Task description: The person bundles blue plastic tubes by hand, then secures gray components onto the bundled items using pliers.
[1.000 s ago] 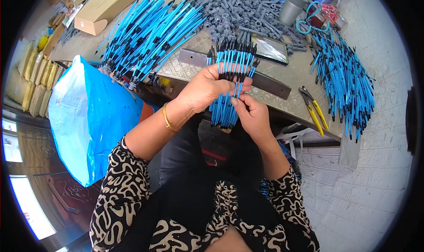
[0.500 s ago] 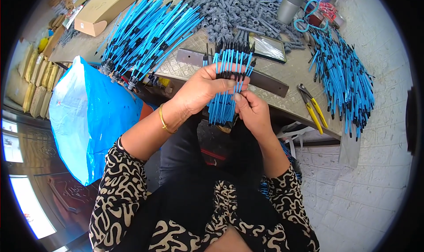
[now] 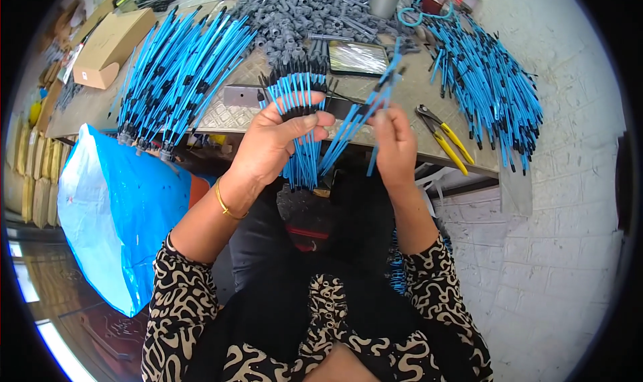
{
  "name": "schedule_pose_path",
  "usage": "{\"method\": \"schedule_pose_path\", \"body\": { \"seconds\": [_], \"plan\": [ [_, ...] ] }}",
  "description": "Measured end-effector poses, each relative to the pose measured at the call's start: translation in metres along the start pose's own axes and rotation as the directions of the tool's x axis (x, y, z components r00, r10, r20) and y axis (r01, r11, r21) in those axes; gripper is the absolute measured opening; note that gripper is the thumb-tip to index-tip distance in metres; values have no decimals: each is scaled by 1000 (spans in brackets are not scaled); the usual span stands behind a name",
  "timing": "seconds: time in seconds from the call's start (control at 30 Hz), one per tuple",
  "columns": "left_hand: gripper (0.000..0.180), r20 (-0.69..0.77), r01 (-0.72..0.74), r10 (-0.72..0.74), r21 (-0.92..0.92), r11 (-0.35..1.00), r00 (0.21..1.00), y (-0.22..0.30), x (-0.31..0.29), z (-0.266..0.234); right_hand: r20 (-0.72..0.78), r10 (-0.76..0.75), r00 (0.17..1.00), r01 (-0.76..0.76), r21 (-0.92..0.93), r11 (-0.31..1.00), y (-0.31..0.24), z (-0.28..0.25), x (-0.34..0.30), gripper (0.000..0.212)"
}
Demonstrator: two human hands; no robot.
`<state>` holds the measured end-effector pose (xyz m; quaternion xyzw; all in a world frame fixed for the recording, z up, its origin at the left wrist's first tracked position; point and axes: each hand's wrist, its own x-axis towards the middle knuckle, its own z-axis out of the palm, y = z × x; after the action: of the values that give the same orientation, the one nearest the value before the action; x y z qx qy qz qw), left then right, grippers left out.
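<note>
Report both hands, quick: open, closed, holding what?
Left hand: closed, holding a fanned bunch of blue rods.
Right hand: closed, holding a few rods, slightly blurred.

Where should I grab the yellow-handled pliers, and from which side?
Likely best around both yellow handles, coming from the near side: the pliers lie flat on the table, handles spread and angled toward its near edge, jaws pointing away. The right hand is nearer, but holds blue rods.
</note>
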<state>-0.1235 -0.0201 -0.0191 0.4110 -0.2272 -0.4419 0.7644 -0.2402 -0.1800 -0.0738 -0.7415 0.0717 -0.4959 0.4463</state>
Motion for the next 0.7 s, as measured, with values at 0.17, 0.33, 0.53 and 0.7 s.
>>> {"method": "schedule_pose_path", "body": {
  "seconds": [0.17, 0.33, 0.53, 0.7],
  "plan": [
    [24, 100, -36, 35, 4, 999, 994, 1, -7, -18, -139, 565, 813, -440, 490, 753, -29, -22, 28, 18],
    [26, 107, 88, -86, -10, 996, 991, 12, -17, -16, -162, 565, 809, -528, 220, 820, -27, -101, 84, 20],
    [24, 165, 108, -126, 114, 988, 978, 9, -9, -21, -91, 376, 922, -312, -748, 585, 52, -193, 144, 24],
    [23, 95, 126, -137, 121, 985, 986, 10, -10, -25, 266, 103, 959, 173, -830, 531, 26, -91, 155, 26]
  ]
}}
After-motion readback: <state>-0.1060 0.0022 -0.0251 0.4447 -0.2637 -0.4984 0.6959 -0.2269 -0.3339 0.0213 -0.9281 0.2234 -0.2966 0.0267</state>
